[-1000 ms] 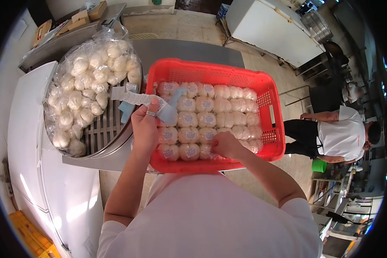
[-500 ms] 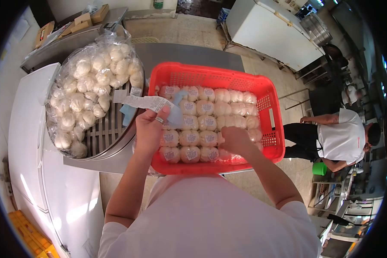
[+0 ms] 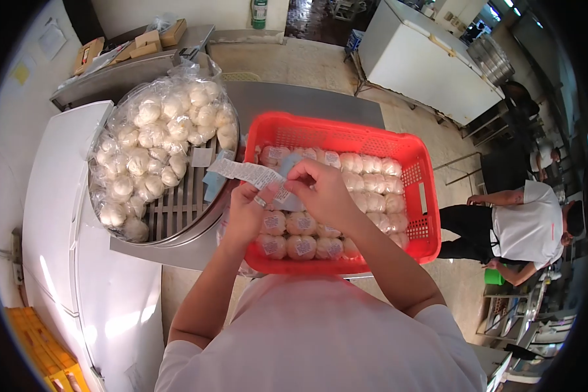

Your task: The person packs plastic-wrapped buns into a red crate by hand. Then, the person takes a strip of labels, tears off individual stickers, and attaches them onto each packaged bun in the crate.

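Note:
A strip of printed labels (image 3: 249,172) on pale backing is pinched in my left hand (image 3: 245,210) and trails to the left. My right hand (image 3: 325,196) has thumb and fingers closed at the strip's right end, close to my left fingertips. Both hands hover over the left half of a red plastic basket (image 3: 349,134). Rows of round, wrapped buns fill it. On the left side, buns carry printed labels, such as one labelled bun (image 3: 300,223); those on the right, such as one plain bun (image 3: 374,202), show none. My hands and forearms hide part of the rows.
Left of the basket stands a round slatted steamer tray (image 3: 176,219) with a clear bag of buns (image 3: 137,160). Both rest on a metal table (image 3: 307,98). A white chest freezer (image 3: 424,59) is at the back. A person (image 3: 522,219) in a white shirt stands at right.
My right hand has moved up and left from the buns to the label strip in my left hand. The whole view has shifted slightly.

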The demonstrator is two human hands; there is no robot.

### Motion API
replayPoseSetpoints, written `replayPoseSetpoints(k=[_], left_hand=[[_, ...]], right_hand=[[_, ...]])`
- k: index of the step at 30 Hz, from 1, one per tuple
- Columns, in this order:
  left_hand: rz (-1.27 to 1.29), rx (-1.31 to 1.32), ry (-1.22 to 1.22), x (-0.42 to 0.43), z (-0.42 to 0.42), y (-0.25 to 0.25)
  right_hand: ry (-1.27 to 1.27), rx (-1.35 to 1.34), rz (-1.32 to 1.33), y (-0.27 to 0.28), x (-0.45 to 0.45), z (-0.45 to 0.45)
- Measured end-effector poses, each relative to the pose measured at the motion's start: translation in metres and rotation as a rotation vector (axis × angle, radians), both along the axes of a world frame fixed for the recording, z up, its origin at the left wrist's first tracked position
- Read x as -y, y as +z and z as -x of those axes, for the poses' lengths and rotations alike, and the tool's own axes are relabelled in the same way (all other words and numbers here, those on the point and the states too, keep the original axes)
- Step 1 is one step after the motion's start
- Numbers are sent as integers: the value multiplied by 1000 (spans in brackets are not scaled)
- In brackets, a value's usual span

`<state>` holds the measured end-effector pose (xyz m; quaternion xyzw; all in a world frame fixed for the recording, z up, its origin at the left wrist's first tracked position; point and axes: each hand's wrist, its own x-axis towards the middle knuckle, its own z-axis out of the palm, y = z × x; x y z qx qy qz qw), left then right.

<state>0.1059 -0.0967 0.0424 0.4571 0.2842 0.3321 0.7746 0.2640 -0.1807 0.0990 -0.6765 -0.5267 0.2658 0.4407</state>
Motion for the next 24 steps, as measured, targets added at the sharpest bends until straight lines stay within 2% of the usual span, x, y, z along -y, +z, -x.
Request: replayPoseSetpoints(k=[2,5,8,10,13,17,20,22,24], left_hand=[[74,-8,16,-4,1,-9],[75,3,19,-4,-2,-7],[101,40,6,-7,-2,-9],[94,90,0,-9,-2,-15],[32,27,-10,-7,-2,-19],[140,115,54,-3,-3,-5],[174,154,120,-3,-5,4],[160,141,212,0,-11,11],[147,122,201,1,-13,9]], right_hand=[[-11,34,-194,-6,1,6],[42,263,-294,-4,2,9],[67,363,-328,-7,3,9],[52,336,-341,-10,4,9],[43,358,-410,-11,6,12],[102,477,-550,8,17,20],[113,254,-497,20,27,12],[-102,177,-437,10,24,-20],[-345,145,-283,-8,18,-70]])
